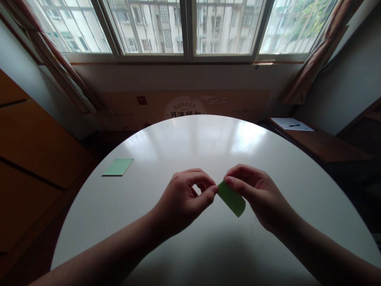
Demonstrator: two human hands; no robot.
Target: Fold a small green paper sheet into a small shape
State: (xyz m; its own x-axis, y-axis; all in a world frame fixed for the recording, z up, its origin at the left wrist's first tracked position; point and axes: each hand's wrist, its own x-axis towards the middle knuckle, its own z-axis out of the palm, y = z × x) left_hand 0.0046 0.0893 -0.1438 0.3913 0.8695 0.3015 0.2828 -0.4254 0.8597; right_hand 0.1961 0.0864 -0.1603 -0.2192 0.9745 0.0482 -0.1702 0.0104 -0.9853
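Note:
A green piece of paper (232, 200), longer than wide and slightly curled at its lower end, is held above the white table (190, 151). My left hand (190, 194) pinches its upper left corner between thumb and forefinger. On the upper right edge, my right hand (256, 190) grips the same paper, thumb on the near side and fingers behind it. Part of the paper's right edge is hidden by the right thumb. Off to the left on the table lies a pad of pale green sticky notes (118, 167), apart from both hands.
The round table edge curves ahead and to both sides. Beyond it on the right, a sheet of paper with a pen (294, 125) lies on a brown surface (333, 145). An orange cabinet (35, 139) stands at left, and windows with curtains (324, 55) are ahead.

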